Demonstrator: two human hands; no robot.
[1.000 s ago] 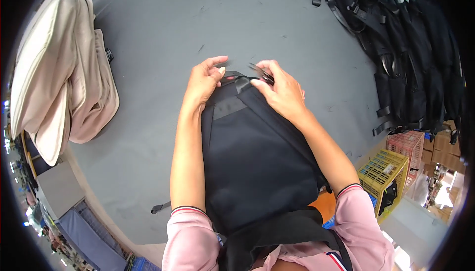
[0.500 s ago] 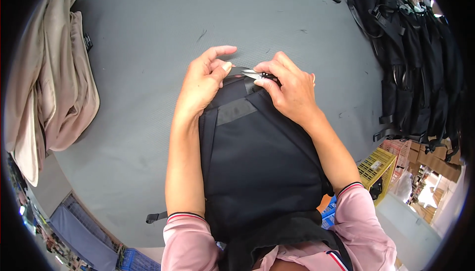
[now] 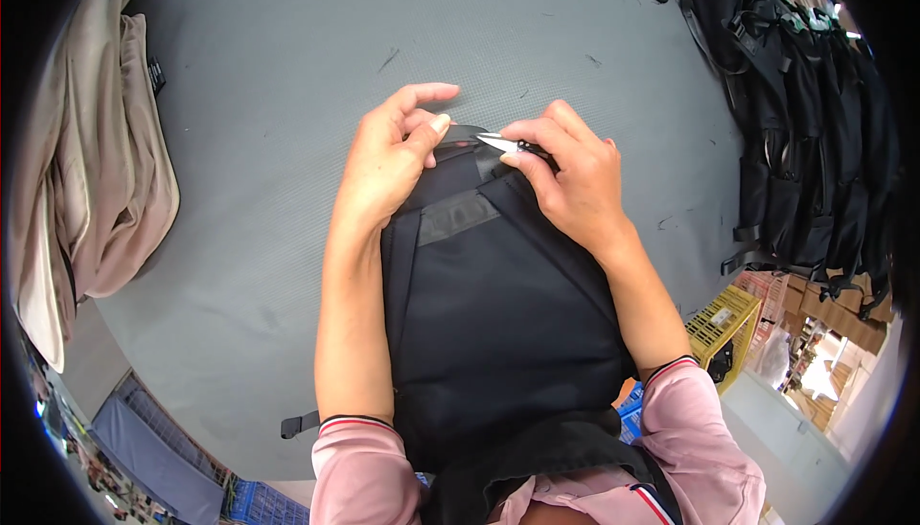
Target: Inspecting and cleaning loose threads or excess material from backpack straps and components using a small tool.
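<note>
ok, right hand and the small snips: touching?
Touching. The head view shows the right hand gripping the small snips, thumb and fingers on them, silver blades jutting out leftward.

Black backpack (image 3: 508,305), silver-bladed snips (image 3: 502,145) at its top

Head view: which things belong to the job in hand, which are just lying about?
In the job:
black backpack
strap at its top, pinched by left hand
snips, held by right hand, blades at that strap

Apparently lying about:
beige fabric pile, left
black bags, right
yellow crate, lower right
blue crate, lower left
</note>
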